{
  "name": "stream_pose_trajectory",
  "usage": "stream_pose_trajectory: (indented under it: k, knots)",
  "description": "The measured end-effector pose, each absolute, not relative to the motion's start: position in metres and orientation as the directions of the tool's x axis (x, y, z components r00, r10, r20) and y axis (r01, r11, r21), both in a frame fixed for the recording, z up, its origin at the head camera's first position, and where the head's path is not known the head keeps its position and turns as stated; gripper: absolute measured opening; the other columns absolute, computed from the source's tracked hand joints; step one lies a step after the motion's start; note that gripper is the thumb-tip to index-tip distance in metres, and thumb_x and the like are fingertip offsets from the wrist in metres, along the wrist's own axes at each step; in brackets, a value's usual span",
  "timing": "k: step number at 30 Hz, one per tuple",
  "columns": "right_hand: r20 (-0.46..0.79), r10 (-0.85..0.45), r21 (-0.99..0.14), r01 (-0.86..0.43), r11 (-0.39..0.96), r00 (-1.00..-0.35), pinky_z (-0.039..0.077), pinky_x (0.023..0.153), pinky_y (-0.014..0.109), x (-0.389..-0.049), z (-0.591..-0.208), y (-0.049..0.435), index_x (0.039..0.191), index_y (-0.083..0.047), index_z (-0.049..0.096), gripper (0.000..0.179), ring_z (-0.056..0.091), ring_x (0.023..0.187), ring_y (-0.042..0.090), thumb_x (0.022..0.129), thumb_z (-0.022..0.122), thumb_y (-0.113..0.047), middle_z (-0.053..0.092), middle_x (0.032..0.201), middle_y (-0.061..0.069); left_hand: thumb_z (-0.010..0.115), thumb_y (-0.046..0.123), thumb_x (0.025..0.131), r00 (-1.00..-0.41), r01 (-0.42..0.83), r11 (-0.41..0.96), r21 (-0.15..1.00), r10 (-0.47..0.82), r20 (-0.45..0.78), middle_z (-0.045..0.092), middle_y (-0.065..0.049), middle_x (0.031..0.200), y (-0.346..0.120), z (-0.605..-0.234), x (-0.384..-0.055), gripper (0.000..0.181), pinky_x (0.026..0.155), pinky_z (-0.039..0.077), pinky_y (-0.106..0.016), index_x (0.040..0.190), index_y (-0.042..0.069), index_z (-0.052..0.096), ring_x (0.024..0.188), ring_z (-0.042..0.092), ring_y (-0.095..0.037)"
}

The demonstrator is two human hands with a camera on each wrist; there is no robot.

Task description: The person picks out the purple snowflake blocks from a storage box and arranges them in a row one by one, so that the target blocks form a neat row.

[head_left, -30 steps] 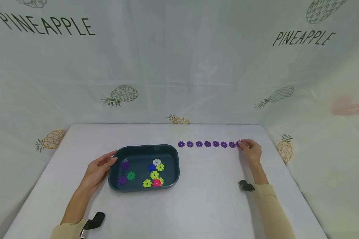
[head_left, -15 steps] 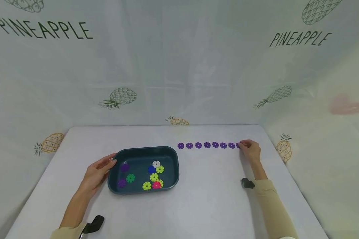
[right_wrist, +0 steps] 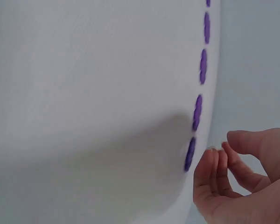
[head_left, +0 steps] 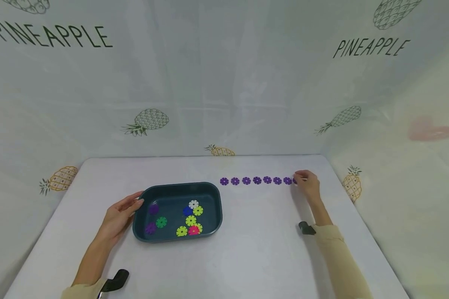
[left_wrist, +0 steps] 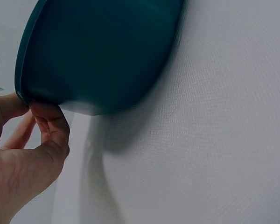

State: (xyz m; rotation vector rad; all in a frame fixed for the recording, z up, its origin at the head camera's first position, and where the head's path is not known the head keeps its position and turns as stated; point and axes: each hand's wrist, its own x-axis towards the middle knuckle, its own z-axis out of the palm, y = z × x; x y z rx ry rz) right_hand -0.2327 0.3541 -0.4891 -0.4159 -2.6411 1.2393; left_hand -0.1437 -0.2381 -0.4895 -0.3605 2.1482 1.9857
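My left hand [head_left: 116, 220] pinches the left rim of a dark teal tray [head_left: 220, 203], thumb on top and fingers beneath; the left wrist view shows this grip on the tray's corner [left_wrist: 98, 51]. Inside lie flower-shaped notched discs: two purple, a green disc [head_left: 161, 222], a white disc [head_left: 193, 204], a blue one, several yellow and a pink disc [head_left: 193, 230]. A row of purple discs [head_left: 257, 180] runs along the far part of the table. At its right end hovers my right hand [head_left: 307, 185], thumb and fingertips apart, just beside the last purple disc [right_wrist: 190, 154], partly hidden in the head view.
The white tabletop [head_left: 247, 257] ends at a back edge just beyond the row. Behind and at both sides hangs a pale cloth [head_left: 224, 83] printed with pineapples. A black wrist mount [head_left: 116, 280] sticks out from the left sleeve, another mount [head_left: 307, 228] from the right.
My right fingers have let go of the last purple disc and lifted slightly up and left. The left hand keeps its grip on the tray. The head view has shifted a little.
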Motion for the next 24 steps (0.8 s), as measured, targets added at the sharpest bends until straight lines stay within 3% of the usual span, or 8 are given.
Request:
stream_pose_trajectory:
  k: [13,24]
  knots:
    - [0.151,0.166,-0.795,-0.02,0.607,-0.975,0.051,0.095,0.048,-0.225,-0.464,0.296,0.122,0.005,0.065,0.026,0.062,0.114,0.039,0.105,0.06,-0.014,0.065,0.12,0.025,0.071,0.049,0.095,-0.941,-0.337,0.119,0.934,-0.056,-0.333,0.053,0.015,0.125,-0.237,-0.488,-0.143,0.069,0.086,0.046,-0.014,0.154,0.021,0.05,0.116,0.047,-0.007]
    - [0.197,0.082,-0.814,-0.116,0.57,-0.977,0.051,0.099,0.047,-0.221,-0.45,0.248,0.118,0.002,0.068,0.021,0.063,0.111,0.034,0.103,0.063,-0.013,0.067,0.116,0.021,0.073,0.045,0.095,-0.948,-0.319,0.074,0.945,-0.046,-0.316,0.059,0.021,0.116,-0.238,-0.489,-0.144,0.061,0.085,0.047,-0.016,0.149,0.024,0.056,0.11,0.051,-0.003]
